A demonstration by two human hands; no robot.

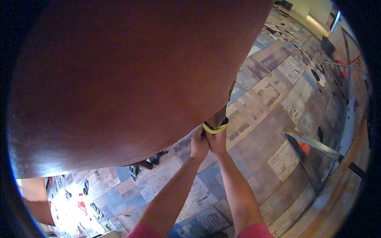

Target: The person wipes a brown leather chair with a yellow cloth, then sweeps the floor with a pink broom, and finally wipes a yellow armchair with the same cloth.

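Note:
A large brown surface, apparently a piece of furniture, (125, 80) fills the upper left of the head view. At its lower right corner a brown leg-like part (218, 116) sticks down. A yellow and black band or strap (215, 128) curves around this part. My left hand (199, 144) is raised beside the band, close under the edge of the brown surface. My right hand (218, 141) is against the left one and touches the band from below. Fingers of both hands are largely hidden, so their exact hold does not show.
Patchwork-patterned flooring (256, 119) spreads below, with dark and red scraps (82, 207) at lower left. A metal-edged frame (314, 144) stands at right. Another brown furniture piece (35, 197) is at far left, near bright glare. More debris (275, 31) lies at upper right.

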